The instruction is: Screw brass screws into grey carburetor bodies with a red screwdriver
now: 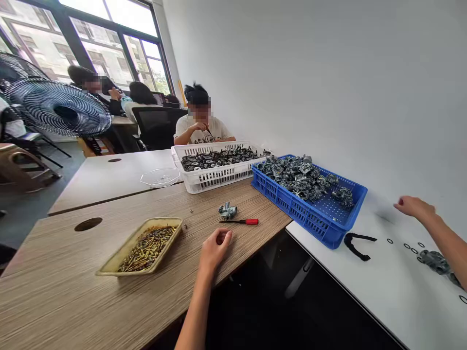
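My left hand (216,249) rests on the wood-look table, its fingers loosely curled and nothing visible in them. Just beyond it lie a screwdriver (251,221) with a red handle and a single metal carburetor (228,210). A yellowish tray (105,269) of small brass-coloured parts (146,250) stands to the left. My right hand (416,208) is raised over the white table at the right, slightly blurred, fingers closed; whatever they may hold is hidden. Below that arm are grey metal parts (436,261), partly covered by the forearm, and several black rings (390,241).
A blue crate (310,221) of carburetors spans both tables. Behind it, a white crate (215,179) holds dark parts. A black curved piece (352,245) lies by the blue crate. A clear dish (160,177), a co-worker (204,129) and a fan (58,107) are farther off.
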`<state>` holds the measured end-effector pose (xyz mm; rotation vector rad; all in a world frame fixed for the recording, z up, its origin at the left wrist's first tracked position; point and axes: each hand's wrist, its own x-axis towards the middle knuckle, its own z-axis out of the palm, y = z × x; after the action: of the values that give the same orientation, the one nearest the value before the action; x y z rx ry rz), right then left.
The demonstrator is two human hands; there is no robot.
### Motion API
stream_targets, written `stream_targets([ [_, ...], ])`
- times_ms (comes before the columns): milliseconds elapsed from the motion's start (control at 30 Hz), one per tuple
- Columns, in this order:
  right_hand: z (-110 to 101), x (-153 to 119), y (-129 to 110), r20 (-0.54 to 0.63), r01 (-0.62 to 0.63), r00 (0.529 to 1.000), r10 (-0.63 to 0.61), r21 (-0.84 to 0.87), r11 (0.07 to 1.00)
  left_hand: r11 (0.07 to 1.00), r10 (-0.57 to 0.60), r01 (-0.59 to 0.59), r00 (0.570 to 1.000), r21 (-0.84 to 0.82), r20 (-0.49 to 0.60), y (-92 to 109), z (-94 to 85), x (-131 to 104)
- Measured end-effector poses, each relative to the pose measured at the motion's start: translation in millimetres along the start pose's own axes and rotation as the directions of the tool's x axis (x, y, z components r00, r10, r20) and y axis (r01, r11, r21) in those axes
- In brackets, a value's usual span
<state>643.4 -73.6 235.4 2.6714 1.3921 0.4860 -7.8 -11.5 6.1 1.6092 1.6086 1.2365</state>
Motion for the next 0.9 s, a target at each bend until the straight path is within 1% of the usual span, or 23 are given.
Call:
stream_targets([
  [33, 2, 11, -24, 0.048, 0.019, 0.999, -0.02, 0.018, 1.0, 1.0, -0.003, 0.003, 1.0, 0.002, -0.002, 0, -0.1, 0],
  [100, 8, 30, -78, 0.102, 0.1, 0.989, -0.106, 0.066, 0.993, 1.0, -0.01, 0.01, 1.0, 0.004, -0.012, 1, -0.2, 0],
  [167, 15, 43, -135, 0.155, 0.245, 0.952, -0.264, 0.129, 0.961, 1.0, -0.015, 0.015, 1.0, 0.003, -0.024, 1, -0.3, 0],
  [267, 24, 52, -216, 0.187, 0.38, 0.888, -0.421, 0.218, 0.899, 1.0, -0.018, 0.018, 0.999, 0.0, -0.036, 2, -0.2, -1],
  [333, 29, 52, -259, 0.205, 0.426, 0.852, -0.481, 0.261, 0.866, 1.0, -0.017, 0.017, 0.999, 0.004, -0.038, 3, -0.2, -1],
  [400, 36, 50, -290, 0.231, 0.44, 0.831, -0.506, 0.285, 0.852, 1.0, -0.013, 0.013, 0.999, 0.007, -0.04, 3, -0.3, -1],
  [467, 44, 46, -309, 0.271, 0.431, 0.82, -0.505, 0.289, 0.855, 1.0, -0.013, 0.013, 0.999, 0.011, -0.042, 3, -0.5, -2],
  [567, 60, 39, -321, 0.325, 0.4, 0.816, -0.477, 0.277, 0.874, 0.999, -0.02, 0.021, 0.999, 0.025, -0.037, 2, -1.0, -1],
  [733, 80, 36, -320, 0.349, 0.381, 0.812, -0.468, 0.29, 0.878, 0.999, -0.034, 0.035, 0.999, 0.042, -0.018, 0, -1.1, 0],
  [900, 85, 41, -321, 0.318, 0.405, 0.812, -0.489, 0.296, 0.865, 0.997, -0.053, 0.054, 0.998, 0.048, -0.026, -1, -0.1, 0],
])
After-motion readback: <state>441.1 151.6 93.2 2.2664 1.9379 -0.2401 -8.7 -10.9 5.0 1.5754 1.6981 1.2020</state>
